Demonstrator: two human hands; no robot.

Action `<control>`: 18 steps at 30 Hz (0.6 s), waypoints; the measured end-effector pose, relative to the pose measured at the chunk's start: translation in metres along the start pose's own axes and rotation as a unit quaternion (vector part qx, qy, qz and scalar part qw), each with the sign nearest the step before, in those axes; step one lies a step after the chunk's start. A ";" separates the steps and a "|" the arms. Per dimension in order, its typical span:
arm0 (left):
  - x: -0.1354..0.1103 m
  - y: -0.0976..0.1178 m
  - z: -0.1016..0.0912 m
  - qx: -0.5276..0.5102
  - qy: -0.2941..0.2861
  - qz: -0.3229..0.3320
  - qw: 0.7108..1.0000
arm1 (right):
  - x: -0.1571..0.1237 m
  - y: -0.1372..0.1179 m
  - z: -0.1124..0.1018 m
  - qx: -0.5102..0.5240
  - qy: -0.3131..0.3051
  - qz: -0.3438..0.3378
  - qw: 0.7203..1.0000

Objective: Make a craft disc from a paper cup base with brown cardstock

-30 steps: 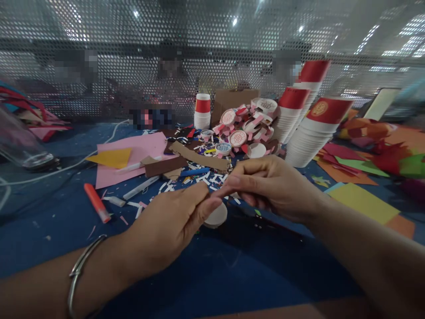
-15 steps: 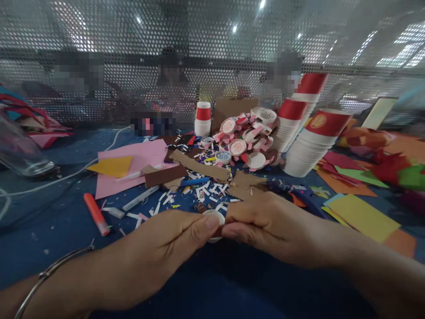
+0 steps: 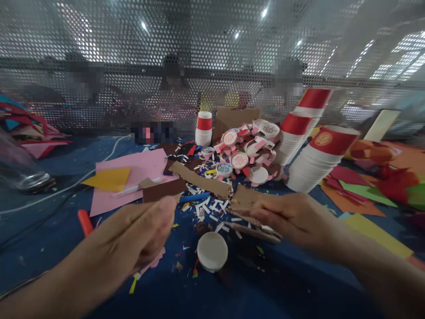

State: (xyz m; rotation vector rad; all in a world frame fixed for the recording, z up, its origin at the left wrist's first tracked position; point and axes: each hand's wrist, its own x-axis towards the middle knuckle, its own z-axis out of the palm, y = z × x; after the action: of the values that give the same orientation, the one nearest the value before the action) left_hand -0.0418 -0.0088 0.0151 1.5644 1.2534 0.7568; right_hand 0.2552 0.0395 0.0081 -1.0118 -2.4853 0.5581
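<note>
My left hand (image 3: pixel 133 239) hovers low at the front left, blurred, its fingers curled in with the thumb against them. A pink paper scrap (image 3: pixel 152 264) shows just under it; I cannot tell if the hand holds it. My right hand (image 3: pixel 294 217) is closed on a brown cardboard piece (image 3: pixel 245 203) that sticks out to the left, with a thin brown strip (image 3: pixel 255 231) below the fingers. Between the hands a small white round cup bottom (image 3: pixel 212 251) lies on the blue table (image 3: pixel 49 239), touched by neither hand.
Paper snippets (image 3: pixel 207 208) litter the middle. Behind them lie a pink sheet (image 3: pixel 133 177) with a yellow triangle (image 3: pixel 108 178), brown strips (image 3: pixel 199 179), decorated cup pieces (image 3: pixel 247 148), red-and-white cup stacks (image 3: pixel 318 155) and coloured paper (image 3: pixel 365 192). An orange marker (image 3: pixel 84 221) lies left. A perforated screen (image 3: pixel 212 66) stands behind.
My hands were pinched together over the white round piece; they have since pulled apart. The left moved left and down, the right moved right holding the brown cardboard. The white piece now lies uncovered.
</note>
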 end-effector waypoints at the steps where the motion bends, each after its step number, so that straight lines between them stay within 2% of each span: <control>1: 0.006 -0.001 -0.001 -0.063 -0.001 -0.037 0.997 | 0.002 0.005 -0.001 -0.002 0.000 0.003 1.000; 3: 0.018 -0.005 0.002 -0.146 0.010 -0.105 0.984 | 0.006 0.008 0.001 0.001 -0.022 -0.006 1.000; 5: 0.024 -0.007 0.008 -0.137 0.004 -0.138 0.981 | 0.008 0.005 0.006 0.009 -0.044 -0.015 0.999; 6: 0.026 -0.008 0.011 -0.101 0.003 -0.122 0.987 | 0.008 0.002 0.009 0.014 -0.052 -0.016 0.998; 8: 0.025 -0.008 0.017 0.014 0.011 -0.047 0.999 | 0.007 -0.003 0.013 0.022 -0.065 -0.022 0.997; 11: 0.020 -0.007 0.025 0.174 0.025 0.083 0.981 | 0.005 -0.009 0.018 0.035 -0.073 -0.035 0.996; 14: 0.019 -0.009 0.030 0.216 0.020 0.167 0.962 | 0.004 -0.012 0.019 0.056 -0.059 -0.049 0.995; 18: 0.018 -0.014 0.035 0.220 0.027 0.232 0.947 | 0.001 -0.017 0.020 0.113 -0.034 -0.031 0.992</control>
State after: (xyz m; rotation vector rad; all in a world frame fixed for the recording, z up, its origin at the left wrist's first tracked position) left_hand -0.0109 -0.0016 -0.0118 2.2690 1.1535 0.8528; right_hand 0.2352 0.0253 0.0001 -0.8382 -2.4327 0.8454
